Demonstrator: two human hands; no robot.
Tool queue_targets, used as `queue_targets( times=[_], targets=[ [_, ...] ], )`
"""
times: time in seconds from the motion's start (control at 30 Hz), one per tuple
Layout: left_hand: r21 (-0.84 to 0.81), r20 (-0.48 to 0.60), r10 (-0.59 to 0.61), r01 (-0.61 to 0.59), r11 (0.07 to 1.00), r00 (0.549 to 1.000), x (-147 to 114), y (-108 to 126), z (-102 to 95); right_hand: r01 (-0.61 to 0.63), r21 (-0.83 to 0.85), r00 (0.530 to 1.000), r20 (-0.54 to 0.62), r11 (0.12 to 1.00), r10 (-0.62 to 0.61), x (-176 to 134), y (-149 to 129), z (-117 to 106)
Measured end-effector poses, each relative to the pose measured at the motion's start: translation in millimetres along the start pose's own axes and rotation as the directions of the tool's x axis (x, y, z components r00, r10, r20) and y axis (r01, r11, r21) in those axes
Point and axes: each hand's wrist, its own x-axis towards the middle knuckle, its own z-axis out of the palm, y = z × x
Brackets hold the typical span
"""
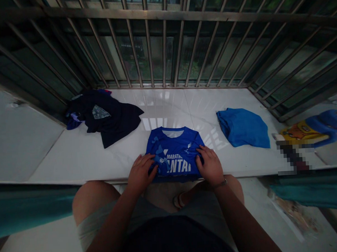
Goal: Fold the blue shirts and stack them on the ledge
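Observation:
A blue T-shirt (177, 150) with white "MARATHON"-like lettering lies folded in front of me, collar pointing away. Its lower edge comes to the front edge of the white tiled ledge (167, 107). My left hand (141, 172) rests on the shirt's left side, fingers stretched out and thumb apart. On the right side of the shirt lies my right hand (210, 165), its fingers also spread over the fabric. A band circles my right wrist. Whether any cloth is pinched under the fingertips is not plain.
A heap of dark clothes (108, 118) lies at the left of the ledge, a folded bright blue garment (243, 127) at the right. Beyond it stands a blue and yellow container (307, 132) beside a pixelated patch. Metal bars (164, 51) close off the back; teal curtains (316, 191) hang below.

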Motion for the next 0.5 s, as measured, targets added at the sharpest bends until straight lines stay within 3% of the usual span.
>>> queue_targets(
  times=[0.5],
  targets=[
    [0.000,-0.013,0.006,-0.006,1.000,1.000,-0.2,0.8,0.4,-0.001,0.012,1.000,-0.014,1.000,0.001,-0.5,0.6,0.5]
  ],
)
